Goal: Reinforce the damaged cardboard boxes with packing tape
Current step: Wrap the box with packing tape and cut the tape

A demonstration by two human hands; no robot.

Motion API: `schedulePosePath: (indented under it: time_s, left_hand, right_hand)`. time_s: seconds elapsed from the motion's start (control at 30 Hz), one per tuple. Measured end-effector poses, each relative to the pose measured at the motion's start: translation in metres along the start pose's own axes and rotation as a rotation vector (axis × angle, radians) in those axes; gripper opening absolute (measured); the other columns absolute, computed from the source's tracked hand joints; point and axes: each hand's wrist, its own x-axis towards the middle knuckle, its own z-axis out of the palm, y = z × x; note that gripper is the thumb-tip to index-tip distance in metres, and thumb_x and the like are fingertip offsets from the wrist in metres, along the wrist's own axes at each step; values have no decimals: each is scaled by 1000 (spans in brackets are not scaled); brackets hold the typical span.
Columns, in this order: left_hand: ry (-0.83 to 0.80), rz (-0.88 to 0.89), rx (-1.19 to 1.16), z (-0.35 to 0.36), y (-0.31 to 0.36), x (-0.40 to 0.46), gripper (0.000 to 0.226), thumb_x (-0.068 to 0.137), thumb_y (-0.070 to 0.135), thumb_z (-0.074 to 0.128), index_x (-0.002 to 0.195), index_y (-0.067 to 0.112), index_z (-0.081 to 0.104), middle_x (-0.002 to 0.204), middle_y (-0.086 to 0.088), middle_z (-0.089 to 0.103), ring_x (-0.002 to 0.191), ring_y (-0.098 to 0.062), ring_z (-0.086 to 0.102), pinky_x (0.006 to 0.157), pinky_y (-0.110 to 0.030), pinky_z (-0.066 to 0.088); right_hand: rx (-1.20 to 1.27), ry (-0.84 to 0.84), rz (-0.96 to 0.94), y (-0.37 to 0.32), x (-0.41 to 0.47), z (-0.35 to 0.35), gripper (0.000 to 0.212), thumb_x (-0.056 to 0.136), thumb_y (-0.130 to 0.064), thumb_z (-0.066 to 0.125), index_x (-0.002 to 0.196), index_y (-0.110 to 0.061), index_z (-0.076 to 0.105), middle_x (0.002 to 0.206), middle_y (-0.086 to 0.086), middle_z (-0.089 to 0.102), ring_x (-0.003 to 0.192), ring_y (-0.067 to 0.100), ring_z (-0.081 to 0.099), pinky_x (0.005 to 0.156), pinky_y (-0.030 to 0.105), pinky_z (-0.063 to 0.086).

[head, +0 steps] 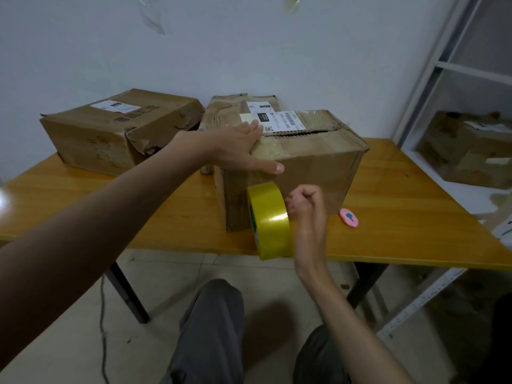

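Note:
A cardboard box (313,167) with a torn top seam and a white shipping label stands at the middle of the yellow table (401,217). My left hand (243,151) lies flat on the box's near top edge, thumb stretched along the front face over a strip of clear tape. My right hand (304,209) grips a yellow roll of packing tape (270,220), held on edge in front of the box's lower front face. A strip runs from the roll up toward my left thumb.
A dented flat box (119,128) sits at the table's back left. Another crumpled box (230,109) stands behind the middle one. A small pink cutter (349,217) lies right of the roll. White shelving (432,87) with a box (468,151) stands at the right.

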Motion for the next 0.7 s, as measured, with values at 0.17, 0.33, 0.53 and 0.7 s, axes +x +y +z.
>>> schedulePosePath:
  time_s: [0.17,0.33,0.53,0.7]
  left_hand:
    - [0,-50,-41,1,3,7,104,89,80,31,162,13,-1,170,-5,-6,157,-21,-1,125,-40,1]
    - [-16,-59,-56,1,0,8,99,92,77,31,162,14,2,170,-4,-6,157,-20,-1,125,-40,1]
    - [-6,-40,-86,2,-3,11,102,89,80,29,163,15,1,170,-2,-7,157,-19,-1,125,-40,2]
    - [180,-15,-189,14,-11,12,103,82,86,41,160,19,27,168,-4,22,153,-26,23,120,-42,22]
  right_hand:
    - [87,-281,222,12,-31,0,50,84,-52,58,106,-7,66,89,-3,71,87,9,68,77,16,50]
    - [124,-193,237,3,-38,11,44,84,-52,60,89,-9,65,79,2,70,80,6,68,76,8,47]
    - [-59,-54,431,-3,-59,13,45,94,-55,64,83,-11,67,63,1,67,61,11,66,64,31,54]
    - [-121,-82,599,-17,-40,12,39,98,-45,62,79,-11,68,60,6,69,59,18,68,61,33,56]
